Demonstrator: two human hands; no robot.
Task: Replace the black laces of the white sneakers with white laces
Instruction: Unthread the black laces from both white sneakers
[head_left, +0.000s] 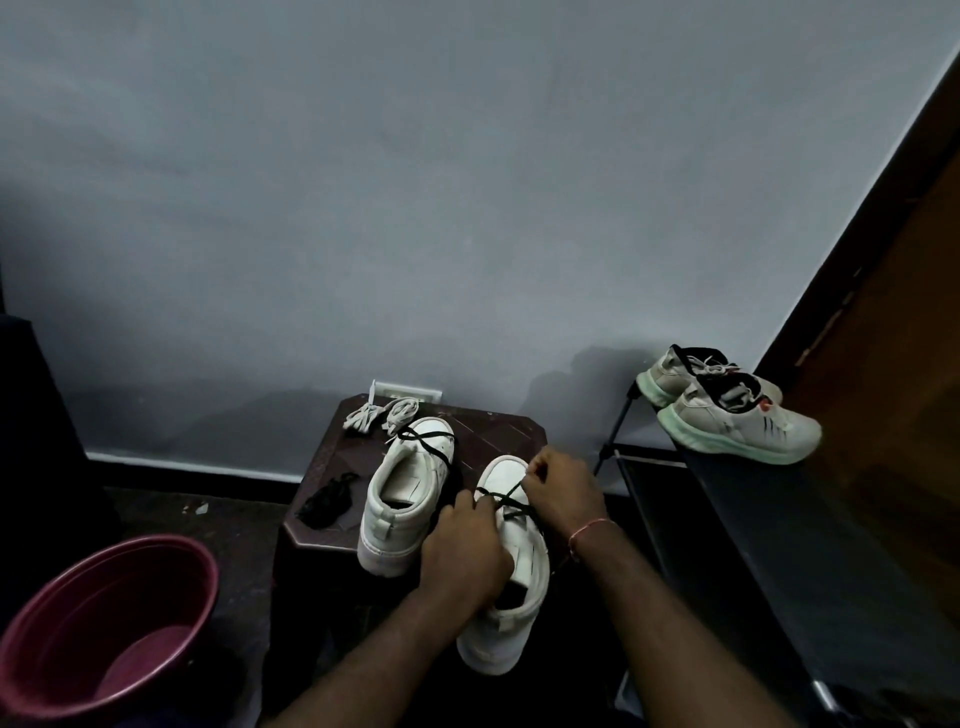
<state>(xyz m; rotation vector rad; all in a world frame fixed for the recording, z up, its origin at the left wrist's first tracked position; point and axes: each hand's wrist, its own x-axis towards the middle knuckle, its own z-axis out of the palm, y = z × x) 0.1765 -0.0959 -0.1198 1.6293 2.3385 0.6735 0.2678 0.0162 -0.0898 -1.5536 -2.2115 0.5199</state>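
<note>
I log the right hand (561, 499) pinching the black lace (511, 499) at its fingertips, with the left hand (465, 551) curled on the same lace just beside them, both over the near sneaker (519, 597). Risk: a hard pull snags at an eyelet and drags this sneaker, which seems to overhang the stool (498, 431), off it. The white laces (379, 415) lie well beyond the fingertips, past the 2nd sneaker (410, 488).

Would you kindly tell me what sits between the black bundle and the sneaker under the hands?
The head view shows the other white sneaker between the black bundle and the handled sneaker, a black lace across its toe.
</note>
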